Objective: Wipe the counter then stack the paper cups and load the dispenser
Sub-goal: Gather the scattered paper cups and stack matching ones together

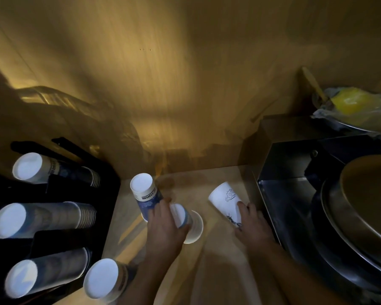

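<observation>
Dim yellow light falls on the wooden surface (218,271) under a panelled wall. Left hand (165,225) has its fingers (163,208) wrapped around a blue cup (144,194), with two more cups (189,223) lying against the palm. Right hand (252,223) fingers curl around a white cup (223,198). Black dispenser (106,194) at left holds stacks (42,219) lying bottoms-up.

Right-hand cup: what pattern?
White cup with dark line drawings, held in the right hand. Head view.
</observation>
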Available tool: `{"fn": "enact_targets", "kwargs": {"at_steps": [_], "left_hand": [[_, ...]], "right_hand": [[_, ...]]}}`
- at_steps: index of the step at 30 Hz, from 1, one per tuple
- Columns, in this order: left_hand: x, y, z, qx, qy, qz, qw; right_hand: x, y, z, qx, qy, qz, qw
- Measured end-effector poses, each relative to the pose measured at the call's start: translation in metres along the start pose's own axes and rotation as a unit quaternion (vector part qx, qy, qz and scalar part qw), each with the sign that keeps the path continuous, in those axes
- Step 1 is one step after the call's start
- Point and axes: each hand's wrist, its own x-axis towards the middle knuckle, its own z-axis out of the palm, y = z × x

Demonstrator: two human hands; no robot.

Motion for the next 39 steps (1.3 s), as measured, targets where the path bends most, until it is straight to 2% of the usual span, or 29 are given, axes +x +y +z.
{"fn": "enact_targets", "kwargs": {"at_steps": [3,9,12,17,19,24,27,30,32,39], "left_hand": [[-0.008,-0.007,0.016,-0.022,-0.071,0.005,0.997],[-0.016,-0.018,0.031,-0.039,-0.108,0.017,0.993],[-0.016,-0.022,0.032,-0.048,-0.123,0.018,0.991],[-0.016,-0.026,0.036,-0.103,-0.112,-0.018,0.988],[-0.016,-0.028,0.038,-0.128,-0.114,-0.025,0.985],[-0.015,-0.026,0.042,-0.168,-0.107,-0.037,0.979],[-0.013,-0.024,0.042,-0.175,-0.107,-0.040,0.978],[-0.013,-0.021,0.040,-0.183,-0.108,-0.038,0.976],[-0.011,-0.020,0.039,-0.188,-0.106,-0.040,0.976],[-0.008,-0.013,0.036,-0.217,-0.114,-0.046,0.968]], "right_hand": [[-0.004,-0.002,0.001,-0.004,0.017,-0.001,1.000],[-0.007,-0.001,0.007,0.027,-0.004,0.035,0.999],[-0.010,-0.015,0.003,0.096,0.018,0.065,0.993],[-0.012,-0.032,-0.027,0.267,0.061,0.005,0.962],[-0.013,-0.035,-0.043,0.273,0.097,-0.029,0.957],[-0.025,-0.048,-0.093,0.299,0.218,-0.049,0.927],[-0.036,-0.057,-0.125,0.304,0.307,-0.089,0.897],[-0.047,-0.067,-0.153,0.322,0.349,-0.135,0.870],[-0.053,-0.073,-0.162,0.306,0.344,-0.176,0.870],[-0.057,-0.085,-0.130,0.194,0.248,-0.258,0.914]]}}
